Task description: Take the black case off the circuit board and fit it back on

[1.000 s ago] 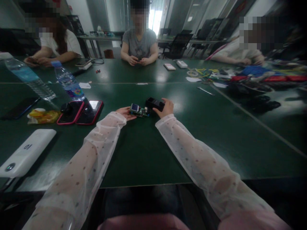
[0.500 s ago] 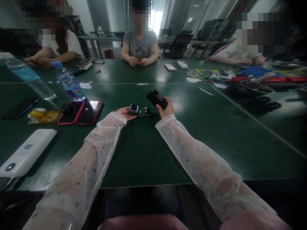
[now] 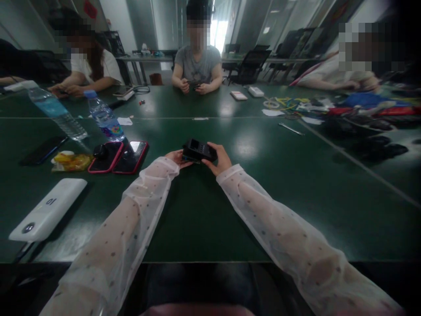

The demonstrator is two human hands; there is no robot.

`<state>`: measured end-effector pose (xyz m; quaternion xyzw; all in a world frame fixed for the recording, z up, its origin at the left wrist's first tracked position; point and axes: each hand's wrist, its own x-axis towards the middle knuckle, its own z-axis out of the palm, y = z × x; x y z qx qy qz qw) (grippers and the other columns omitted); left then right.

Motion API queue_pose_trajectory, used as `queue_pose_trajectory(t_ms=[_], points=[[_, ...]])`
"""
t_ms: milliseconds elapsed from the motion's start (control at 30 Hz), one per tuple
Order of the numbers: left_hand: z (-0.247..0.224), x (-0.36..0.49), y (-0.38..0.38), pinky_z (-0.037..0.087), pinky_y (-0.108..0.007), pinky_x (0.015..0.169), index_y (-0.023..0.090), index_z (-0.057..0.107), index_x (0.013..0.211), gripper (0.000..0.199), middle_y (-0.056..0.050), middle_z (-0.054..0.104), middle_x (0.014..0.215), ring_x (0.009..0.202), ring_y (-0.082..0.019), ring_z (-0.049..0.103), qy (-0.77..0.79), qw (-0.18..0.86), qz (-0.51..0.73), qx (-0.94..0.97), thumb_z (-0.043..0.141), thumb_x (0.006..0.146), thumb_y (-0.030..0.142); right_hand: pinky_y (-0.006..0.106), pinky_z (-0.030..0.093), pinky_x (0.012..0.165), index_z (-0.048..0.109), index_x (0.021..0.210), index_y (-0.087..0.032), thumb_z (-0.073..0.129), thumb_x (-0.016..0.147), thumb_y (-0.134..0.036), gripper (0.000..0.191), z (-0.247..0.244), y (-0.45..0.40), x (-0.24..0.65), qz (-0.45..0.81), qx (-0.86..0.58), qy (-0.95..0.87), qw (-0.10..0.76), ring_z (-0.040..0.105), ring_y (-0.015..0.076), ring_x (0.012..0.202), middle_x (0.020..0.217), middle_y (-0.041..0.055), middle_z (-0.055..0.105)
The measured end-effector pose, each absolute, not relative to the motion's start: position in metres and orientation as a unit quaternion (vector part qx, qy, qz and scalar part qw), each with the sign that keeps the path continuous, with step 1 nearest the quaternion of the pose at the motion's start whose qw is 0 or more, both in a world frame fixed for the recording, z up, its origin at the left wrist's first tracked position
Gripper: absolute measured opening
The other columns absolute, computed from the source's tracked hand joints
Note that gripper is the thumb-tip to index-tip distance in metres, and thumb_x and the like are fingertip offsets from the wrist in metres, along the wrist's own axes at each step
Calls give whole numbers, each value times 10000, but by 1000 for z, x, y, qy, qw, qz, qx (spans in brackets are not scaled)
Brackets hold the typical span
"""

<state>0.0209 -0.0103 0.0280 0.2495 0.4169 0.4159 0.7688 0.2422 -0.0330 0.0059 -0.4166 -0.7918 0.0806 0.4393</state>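
The desk (image 3: 204, 219) is green. The left hand (image 3: 175, 157) holds the board (image 3: 190, 160) by its left end. The right hand (image 3: 219, 159) grips the case (image 3: 200, 148), which is over the board and hides most of it. A phone (image 3: 130, 160) lies to the left.

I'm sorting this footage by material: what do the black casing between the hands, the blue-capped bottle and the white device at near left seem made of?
Black casing: probably matte plastic, judging by its dull dark surface; coated metal remains possible.
Blue-capped bottle: most likely clear, glossy plastic, given its see-through body and screw-type cap.
White device: likely smooth plastic, with rounded corners and an even, pale surface.
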Motion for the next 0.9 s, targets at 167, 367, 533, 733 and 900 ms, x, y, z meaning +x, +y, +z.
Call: queue_pose_trajectory(t_ms=[167, 367, 533, 733, 900], points=[[30, 22, -10, 447, -447, 1040, 142, 598, 1134, 398, -133, 696, 944, 1092, -263, 644, 402, 786, 401, 246, 479, 952, 476, 555, 455, 1013, 475, 1272, -256, 713, 744, -328, 583, 0, -29, 242, 100, -411, -807, 412, 557, 311, 1168, 1209, 118, 570], [31, 25, -21, 438, -510, 1059, 163, 642, 1116, 243, -91, 690, 975, 1049, -264, 658, 412, 742, 426, 315, 620, 900, 273, 526, 448, 1010, 514, 1193, -227, 743, 688, -261, 555, -3, -30, 239, 101, -395, -816, 410, 546, 307, 1145, 1173, 122, 571], [30, 25, -22, 503, -464, 998, 141, 641, 1170, 302, -119, 671, 1032, 991, -251, 671, 418, 732, 431, 321, 636, 882, 234, 515, 468, 964, 476, 1238, -221, 689, 722, -584, 666, -4, -33, 236, 227, -434, -746, 451, 586, 294, 1079, 1138, 121, 582], [25, 23, -14, 512, -454, 995, 149, 596, 1248, 406, -143, 667, 1098, 1039, -271, 663, 405, 754, 414, 311, 652, 876, 301, 443, 529, 825, 557, 1124, -211, 600, 728, -719, 645, 5, -29, 242, 431, -437, -656, 440, 661, 233, 870, 930, 70, 670], [25, 26, -13, 512, -450, 997, 148, 566, 1273, 474, -157, 646, 1167, 1100, -289, 642, 410, 755, 406, 311, 666, 863, 363, 394, 530, 764, 602, 1118, -252, 719, 677, -618, 585, 7, -25, 247, 531, -449, -571, 436, 668, 218, 863, 914, 44, 693]])
